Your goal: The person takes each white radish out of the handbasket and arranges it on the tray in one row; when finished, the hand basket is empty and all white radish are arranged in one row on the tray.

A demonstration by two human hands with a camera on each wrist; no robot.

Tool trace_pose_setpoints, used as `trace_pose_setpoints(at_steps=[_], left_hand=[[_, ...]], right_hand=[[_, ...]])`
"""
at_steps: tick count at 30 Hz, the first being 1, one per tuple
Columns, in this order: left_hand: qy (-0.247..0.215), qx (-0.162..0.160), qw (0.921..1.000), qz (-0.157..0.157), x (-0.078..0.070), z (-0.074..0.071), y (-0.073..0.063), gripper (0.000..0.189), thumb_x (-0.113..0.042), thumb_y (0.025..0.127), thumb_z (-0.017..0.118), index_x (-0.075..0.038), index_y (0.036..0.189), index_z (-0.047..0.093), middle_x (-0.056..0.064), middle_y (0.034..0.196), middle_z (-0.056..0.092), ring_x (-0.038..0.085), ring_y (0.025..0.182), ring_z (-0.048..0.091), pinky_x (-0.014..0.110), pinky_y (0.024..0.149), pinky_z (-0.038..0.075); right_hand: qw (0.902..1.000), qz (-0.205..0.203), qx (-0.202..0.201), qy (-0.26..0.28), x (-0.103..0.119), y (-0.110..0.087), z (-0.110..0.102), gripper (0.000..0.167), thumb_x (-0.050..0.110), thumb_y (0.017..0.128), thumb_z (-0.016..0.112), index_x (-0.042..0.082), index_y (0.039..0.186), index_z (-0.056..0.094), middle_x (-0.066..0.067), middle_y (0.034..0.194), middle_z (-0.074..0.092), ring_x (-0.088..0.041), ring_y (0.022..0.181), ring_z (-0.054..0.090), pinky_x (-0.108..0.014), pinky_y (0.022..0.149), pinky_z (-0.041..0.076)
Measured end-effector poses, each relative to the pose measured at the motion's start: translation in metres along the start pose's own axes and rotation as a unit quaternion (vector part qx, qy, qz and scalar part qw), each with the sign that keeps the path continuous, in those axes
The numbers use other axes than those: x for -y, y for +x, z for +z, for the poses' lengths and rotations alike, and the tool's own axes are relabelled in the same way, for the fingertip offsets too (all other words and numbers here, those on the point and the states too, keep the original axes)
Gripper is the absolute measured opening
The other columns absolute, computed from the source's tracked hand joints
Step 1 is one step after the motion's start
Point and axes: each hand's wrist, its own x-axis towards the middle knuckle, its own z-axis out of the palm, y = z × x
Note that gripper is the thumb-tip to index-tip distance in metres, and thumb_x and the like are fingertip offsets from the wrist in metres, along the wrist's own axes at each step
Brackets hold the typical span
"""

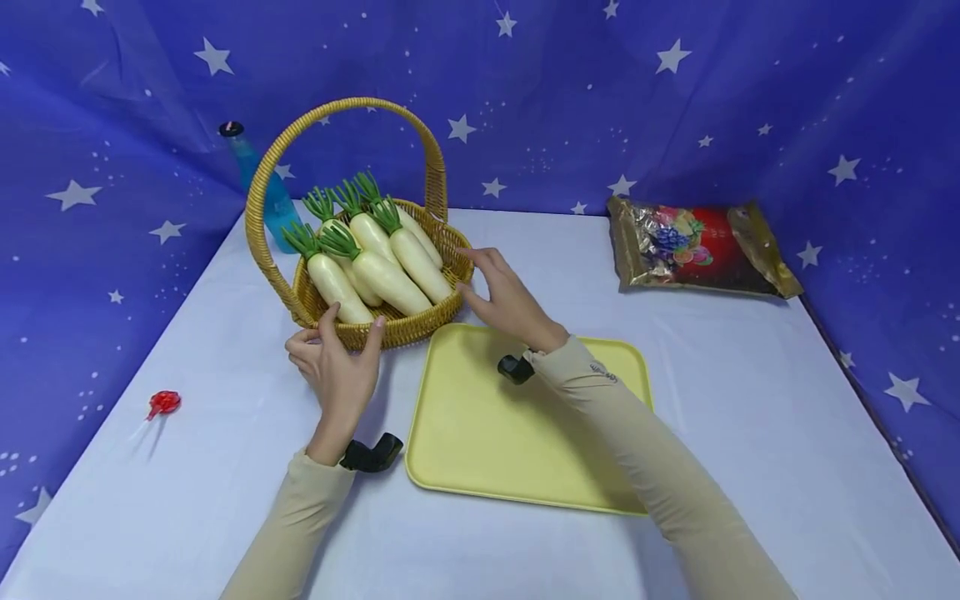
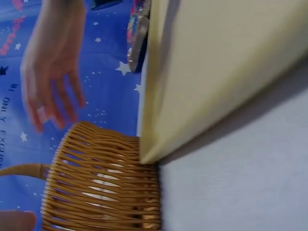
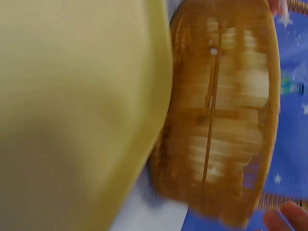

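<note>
A brown wicker basket (image 1: 405,331) with a tall arched handle stands at the back left of the table. Several white radishes (image 1: 390,285) with green stalks lie inside it. My left hand (image 1: 341,375) is at the basket's front left rim, thumb and forefinger spread, the other fingers loosely bent. By the right rim is my right hand (image 1: 510,300), its fingers loosely extended toward the wicker. In the left wrist view, the right hand (image 2: 53,77) hangs beside the basket (image 2: 101,183) with nothing in it. Neither hand grips the basket.
A yellow tray (image 1: 487,425) lies under the right forearm, its back left corner close to the basket. A blue bottle (image 1: 276,204) stands behind the basket. On the left is a red lollipop (image 1: 165,402); a red and gold bag (image 1: 697,250) lies at the back right.
</note>
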Motion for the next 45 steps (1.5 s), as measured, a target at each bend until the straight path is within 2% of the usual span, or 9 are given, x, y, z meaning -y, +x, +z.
trace_pose_setpoints(at_steps=[3, 6, 8, 10, 16, 22, 28, 32, 45], left_hand=[[0.002, 0.008, 0.9999, -0.014, 0.007, 0.004, -0.001, 0.071, -0.057, 0.076, 0.061, -0.013, 0.129, 0.043, 0.026, 0.129, 0.017, 0.04, 0.117, 0.018, 0.049, 0.096, 0.019], [-0.012, 0.033, 0.9988, -0.033, 0.011, 0.008, -0.002, 0.073, -0.059, 0.076, 0.06, -0.012, 0.128, 0.04, 0.03, 0.142, -0.004, 0.046, 0.131, 0.003, 0.055, 0.105, 0.011], [-0.025, 0.05, 0.9976, -0.041, 0.012, 0.009, -0.003, 0.072, -0.06, 0.077, 0.059, -0.012, 0.127, 0.037, 0.03, 0.145, -0.015, 0.047, 0.135, -0.004, 0.058, 0.106, 0.008], [-0.032, 0.062, 0.9966, -0.043, 0.013, 0.011, -0.003, 0.071, -0.06, 0.077, 0.057, -0.013, 0.126, 0.035, 0.028, 0.145, -0.018, 0.05, 0.134, 0.002, 0.06, 0.105, 0.011], [-0.026, 0.065, 0.9969, -0.036, 0.014, 0.014, -0.004, 0.07, -0.062, 0.078, 0.055, -0.014, 0.124, 0.034, 0.025, 0.147, -0.016, 0.054, 0.122, 0.03, 0.059, 0.096, 0.028], [-0.02, 0.058, 0.9973, -0.04, 0.014, 0.013, -0.003, 0.069, -0.063, 0.077, 0.054, -0.016, 0.123, 0.034, 0.026, 0.147, -0.015, 0.054, 0.123, 0.029, 0.058, 0.094, 0.03], [-0.018, 0.048, 0.9982, -0.031, 0.014, 0.012, -0.002, 0.068, -0.062, 0.078, 0.055, -0.015, 0.122, 0.035, 0.027, 0.147, -0.012, 0.055, 0.119, 0.033, 0.058, 0.094, 0.031], [-0.018, 0.042, 0.9987, -0.024, 0.014, 0.011, -0.001, 0.066, -0.061, 0.078, 0.056, -0.014, 0.121, 0.036, 0.028, 0.147, -0.01, 0.055, 0.119, 0.033, 0.059, 0.095, 0.03], [-0.012, 0.036, 0.9991, -0.021, 0.015, 0.01, 0.0, 0.065, -0.06, 0.079, 0.056, -0.014, 0.121, 0.037, 0.026, 0.147, -0.008, 0.054, 0.121, 0.033, 0.058, 0.093, 0.031]], right_hand=[[0.9993, -0.026, -0.004, 0.024, 0.01, 0.005, 0.016, 0.048, 0.025, 0.092, 0.051, 0.01, 0.136, 0.037, -0.013, 0.13, 0.041, -0.022, 0.095, 0.055, -0.032, 0.085, 0.045], [0.9982, -0.036, 0.006, 0.047, 0.018, 0.011, 0.029, 0.049, 0.025, 0.091, 0.052, 0.011, 0.136, 0.037, -0.011, 0.13, 0.041, -0.022, 0.085, 0.055, -0.031, 0.076, 0.047], [0.9981, -0.035, 0.019, 0.047, 0.023, 0.015, 0.036, 0.051, 0.026, 0.091, 0.053, 0.012, 0.137, 0.036, -0.012, 0.131, 0.041, -0.024, 0.096, 0.054, -0.033, 0.081, 0.045], [0.9985, -0.026, 0.035, 0.032, 0.026, 0.019, 0.041, 0.053, 0.026, 0.09, 0.055, 0.015, 0.138, 0.035, -0.012, 0.13, 0.04, -0.025, 0.101, 0.052, -0.035, 0.082, 0.044], [0.9963, 0.008, 0.074, -0.042, 0.033, 0.032, 0.049, 0.064, 0.031, 0.085, 0.061, 0.027, 0.141, 0.03, -0.011, 0.131, 0.041, -0.021, 0.107, 0.052, -0.037, 0.082, 0.046], [0.9904, 0.018, 0.125, -0.058, 0.036, 0.046, 0.053, 0.07, 0.031, 0.084, 0.061, 0.034, 0.142, 0.022, -0.011, 0.133, 0.039, -0.018, 0.097, 0.056, -0.031, 0.067, 0.048], [0.982, 0.006, 0.174, -0.074, 0.038, 0.056, 0.052, 0.075, 0.027, 0.083, 0.063, 0.034, 0.143, 0.019, -0.012, 0.134, 0.04, -0.02, 0.119, 0.042, -0.034, 0.078, 0.046], [0.9749, 0.007, 0.204, -0.089, 0.04, 0.063, 0.053, 0.072, 0.023, 0.085, 0.061, 0.036, 0.142, 0.02, -0.013, 0.135, 0.041, -0.022, 0.12, 0.039, -0.035, 0.08, 0.044], [0.9694, 0.021, 0.213, -0.12, 0.043, 0.07, 0.057, 0.072, 0.02, 0.084, 0.061, 0.041, 0.141, 0.022, -0.009, 0.119, 0.046, -0.019, 0.094, 0.043, -0.029, 0.068, 0.042]])
